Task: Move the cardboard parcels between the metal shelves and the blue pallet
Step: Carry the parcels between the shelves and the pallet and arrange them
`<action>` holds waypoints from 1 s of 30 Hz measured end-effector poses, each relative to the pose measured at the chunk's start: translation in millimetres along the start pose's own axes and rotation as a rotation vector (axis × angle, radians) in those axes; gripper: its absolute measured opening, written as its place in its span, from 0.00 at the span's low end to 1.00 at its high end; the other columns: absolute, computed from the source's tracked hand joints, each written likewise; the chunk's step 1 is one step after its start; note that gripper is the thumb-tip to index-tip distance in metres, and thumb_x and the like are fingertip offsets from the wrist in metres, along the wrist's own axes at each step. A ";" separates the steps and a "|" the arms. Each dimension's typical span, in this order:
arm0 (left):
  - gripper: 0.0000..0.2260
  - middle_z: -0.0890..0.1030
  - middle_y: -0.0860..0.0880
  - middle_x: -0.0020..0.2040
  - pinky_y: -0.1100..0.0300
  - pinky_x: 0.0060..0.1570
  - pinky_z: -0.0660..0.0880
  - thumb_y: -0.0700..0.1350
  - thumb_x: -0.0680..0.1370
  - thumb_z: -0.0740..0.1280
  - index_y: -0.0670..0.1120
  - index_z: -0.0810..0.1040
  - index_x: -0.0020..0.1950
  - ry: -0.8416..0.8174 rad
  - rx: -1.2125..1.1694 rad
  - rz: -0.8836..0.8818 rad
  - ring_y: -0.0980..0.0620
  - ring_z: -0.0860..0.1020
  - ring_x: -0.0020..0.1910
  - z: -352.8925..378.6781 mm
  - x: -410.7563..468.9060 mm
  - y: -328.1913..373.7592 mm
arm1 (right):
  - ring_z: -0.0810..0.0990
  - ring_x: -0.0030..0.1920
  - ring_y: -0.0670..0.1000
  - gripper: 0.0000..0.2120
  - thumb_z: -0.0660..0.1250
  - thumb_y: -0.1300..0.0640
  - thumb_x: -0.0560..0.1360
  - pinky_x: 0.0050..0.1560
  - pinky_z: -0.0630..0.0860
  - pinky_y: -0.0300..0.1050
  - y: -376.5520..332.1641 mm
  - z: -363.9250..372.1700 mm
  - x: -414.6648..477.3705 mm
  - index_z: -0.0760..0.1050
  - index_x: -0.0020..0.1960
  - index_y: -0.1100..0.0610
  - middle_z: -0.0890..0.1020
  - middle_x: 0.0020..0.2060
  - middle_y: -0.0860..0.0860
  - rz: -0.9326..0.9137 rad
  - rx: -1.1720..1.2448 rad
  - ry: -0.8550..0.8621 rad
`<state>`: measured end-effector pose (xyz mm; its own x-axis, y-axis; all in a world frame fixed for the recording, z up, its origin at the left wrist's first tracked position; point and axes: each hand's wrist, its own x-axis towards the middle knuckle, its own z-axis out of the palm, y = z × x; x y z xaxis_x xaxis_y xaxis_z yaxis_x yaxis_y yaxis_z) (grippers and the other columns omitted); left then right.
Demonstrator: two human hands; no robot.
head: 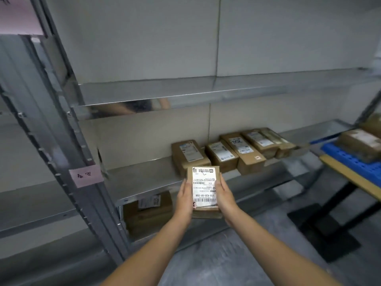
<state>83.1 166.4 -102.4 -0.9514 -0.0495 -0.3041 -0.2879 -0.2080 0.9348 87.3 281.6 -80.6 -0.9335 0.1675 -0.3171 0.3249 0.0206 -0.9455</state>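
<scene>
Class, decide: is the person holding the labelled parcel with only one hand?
No: the left hand and the right hand each grip one long side of the parcel.

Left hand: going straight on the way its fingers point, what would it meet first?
The left hand, gripping the held parcel, would likely meet the leftmost shelved parcel; depth unclear.

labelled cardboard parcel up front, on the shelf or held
Held: left hand and right hand grip the brown cardboard parcel by its long sides.
</scene>
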 end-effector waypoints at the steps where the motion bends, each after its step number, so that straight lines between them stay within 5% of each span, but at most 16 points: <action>1: 0.22 0.78 0.41 0.66 0.45 0.68 0.72 0.53 0.85 0.55 0.45 0.68 0.75 -0.038 0.000 -0.001 0.42 0.78 0.64 20.9 -6.6 -0.6 | 0.82 0.51 0.49 0.22 0.49 0.50 0.84 0.48 0.79 0.44 -0.3 -21.7 -4.5 0.54 0.77 0.42 0.79 0.60 0.51 -0.019 0.011 0.039; 7: 0.18 0.82 0.43 0.59 0.64 0.45 0.79 0.52 0.85 0.54 0.46 0.74 0.69 -0.233 0.123 0.046 0.48 0.82 0.54 160.0 -39.6 -15.8 | 0.77 0.62 0.51 0.22 0.50 0.53 0.84 0.63 0.73 0.48 1.7 -167.3 -22.2 0.57 0.77 0.48 0.74 0.68 0.53 -0.093 0.034 0.261; 9: 0.19 0.81 0.42 0.62 0.56 0.57 0.78 0.51 0.85 0.54 0.44 0.73 0.70 -0.285 0.180 0.068 0.46 0.80 0.58 215.4 -47.9 -26.8 | 0.74 0.65 0.53 0.22 0.50 0.54 0.84 0.68 0.70 0.51 3.9 -224.2 -23.7 0.57 0.77 0.50 0.72 0.70 0.53 -0.105 0.034 0.335; 13: 0.22 0.80 0.43 0.65 0.44 0.67 0.71 0.53 0.83 0.56 0.44 0.71 0.73 -0.351 0.212 0.018 0.44 0.78 0.63 338.1 -70.3 -58.2 | 0.76 0.63 0.53 0.22 0.49 0.52 0.84 0.65 0.72 0.50 14.3 -350.8 -28.3 0.57 0.77 0.48 0.73 0.69 0.52 -0.093 0.061 0.430; 17: 0.16 0.86 0.48 0.51 0.57 0.47 0.78 0.51 0.83 0.56 0.50 0.80 0.60 -0.444 0.191 0.024 0.53 0.84 0.48 451.4 -102.3 -88.2 | 0.79 0.55 0.50 0.20 0.49 0.51 0.84 0.57 0.76 0.45 27.2 -471.3 -39.0 0.59 0.76 0.46 0.77 0.65 0.51 -0.107 0.053 0.497; 19: 0.16 0.87 0.48 0.49 0.58 0.44 0.77 0.51 0.82 0.55 0.50 0.82 0.55 -0.489 0.209 0.020 0.53 0.84 0.46 502.8 -118.5 -100.2 | 0.80 0.50 0.47 0.20 0.49 0.50 0.83 0.52 0.77 0.44 34.2 -525.6 -45.8 0.60 0.75 0.44 0.78 0.63 0.50 -0.105 0.063 0.532; 24: 0.18 0.86 0.47 0.50 0.45 0.57 0.78 0.54 0.82 0.54 0.48 0.81 0.58 -0.574 0.240 -0.020 0.46 0.84 0.52 602.6 -149.7 -122.8 | 0.78 0.39 0.35 0.20 0.50 0.49 0.83 0.30 0.73 0.28 45.1 -632.2 -52.8 0.59 0.74 0.39 0.80 0.52 0.41 -0.078 0.060 0.621; 30: 0.19 0.85 0.44 0.54 0.56 0.48 0.77 0.52 0.84 0.52 0.44 0.77 0.62 -0.614 0.291 0.013 0.49 0.83 0.51 688.5 -135.3 -139.1 | 0.77 0.55 0.47 0.22 0.50 0.51 0.84 0.46 0.74 0.36 46.4 -715.0 -22.1 0.55 0.78 0.46 0.72 0.69 0.49 -0.056 0.085 0.635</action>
<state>176.4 874.6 -64.9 -0.8200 0.5309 -0.2137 -0.2123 0.0644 0.9751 231.6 983.6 -64.8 -0.6684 0.7200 -0.1865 0.2413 -0.0273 -0.9701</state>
